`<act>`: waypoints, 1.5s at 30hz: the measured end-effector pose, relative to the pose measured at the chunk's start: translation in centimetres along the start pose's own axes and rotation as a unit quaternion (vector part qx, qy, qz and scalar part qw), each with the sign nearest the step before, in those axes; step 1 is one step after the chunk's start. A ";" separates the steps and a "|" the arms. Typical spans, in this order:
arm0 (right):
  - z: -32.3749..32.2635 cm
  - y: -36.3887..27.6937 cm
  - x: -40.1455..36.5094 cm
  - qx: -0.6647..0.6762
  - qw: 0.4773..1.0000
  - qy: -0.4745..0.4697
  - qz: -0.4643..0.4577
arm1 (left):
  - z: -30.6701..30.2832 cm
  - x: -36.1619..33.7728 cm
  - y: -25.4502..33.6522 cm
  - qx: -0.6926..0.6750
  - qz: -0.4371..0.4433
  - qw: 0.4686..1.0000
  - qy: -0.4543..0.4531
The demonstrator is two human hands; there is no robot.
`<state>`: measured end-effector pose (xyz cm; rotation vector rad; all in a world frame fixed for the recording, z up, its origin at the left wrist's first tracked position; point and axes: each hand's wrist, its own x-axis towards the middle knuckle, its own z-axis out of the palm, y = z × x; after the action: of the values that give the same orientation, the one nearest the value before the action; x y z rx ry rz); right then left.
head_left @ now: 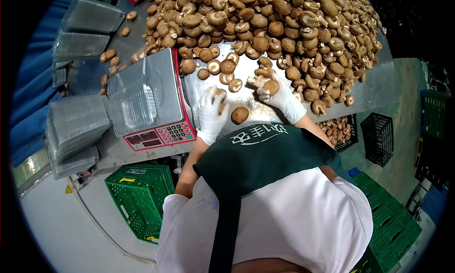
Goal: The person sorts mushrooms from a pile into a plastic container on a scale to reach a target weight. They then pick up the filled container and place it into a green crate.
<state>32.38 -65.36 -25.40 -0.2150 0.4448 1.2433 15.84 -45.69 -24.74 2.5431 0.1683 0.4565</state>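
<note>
My left hand [212,114], in a white glove, is beside the scale with its fingers curled round a mushroom [222,108] that is mostly hidden. My right hand [283,102], gloved too, grips a brown-capped mushroom [271,86] at the front of the heap. More mushrooms touch or lie close to its fingertips. Between my hands, a single mushroom [240,114] rests cap up on the metal table [251,95]. Several loose mushrooms [227,67] lie just beyond my left hand, some showing their pale gills.
A large mushroom heap [303,31] covers the far side. On the left, a red-edged scale [166,74] carries a clear plastic tray [138,104]. Stacked clear trays [76,123] stand at the left edge. Green crates [137,202] and a black crate [377,138] are below table level.
</note>
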 end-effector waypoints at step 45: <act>-0.7 1.3 -2.3 -0.160 0.981 -0.080 -0.078 | 2.9 9.4 -1.4 0.007 -0.062 0.997 -0.052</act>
<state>30.43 -67.18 -24.88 -0.4120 0.0843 1.1620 25.62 -43.92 -25.08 2.5459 0.2893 0.2755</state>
